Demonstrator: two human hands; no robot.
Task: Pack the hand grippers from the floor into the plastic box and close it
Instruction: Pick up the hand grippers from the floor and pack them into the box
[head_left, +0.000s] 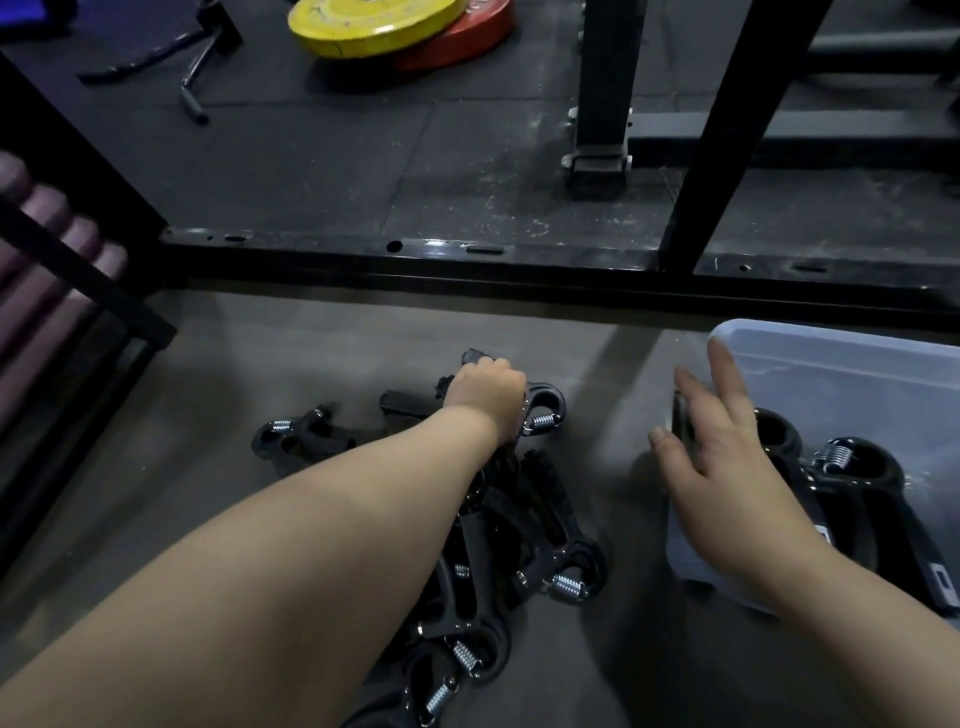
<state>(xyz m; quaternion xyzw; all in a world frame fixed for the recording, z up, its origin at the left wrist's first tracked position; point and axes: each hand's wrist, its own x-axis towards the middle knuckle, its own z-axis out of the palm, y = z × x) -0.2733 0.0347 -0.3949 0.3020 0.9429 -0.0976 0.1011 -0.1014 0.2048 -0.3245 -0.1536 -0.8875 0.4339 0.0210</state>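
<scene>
Several black hand grippers (530, 540) with silver springs lie in a pile on the grey floor in front of me. My left hand (488, 395) reaches to the far end of the pile and grips one hand gripper (545, 410), fingers curled over its handles. A clear plastic box (841, 364) stands at the right with hand grippers in the box (852, 467). My right hand (722, 457) is spread with straight fingers over the box's left wall. Whether it touches the wall I cannot tell. No lid shows.
One more hand gripper (296, 436) lies apart at the left of the pile. A black steel rack base (519, 265) crosses the floor beyond. Yellow and red weight plates (384, 26) lie at the back. Purple pads and a black frame (57, 260) stand at the left.
</scene>
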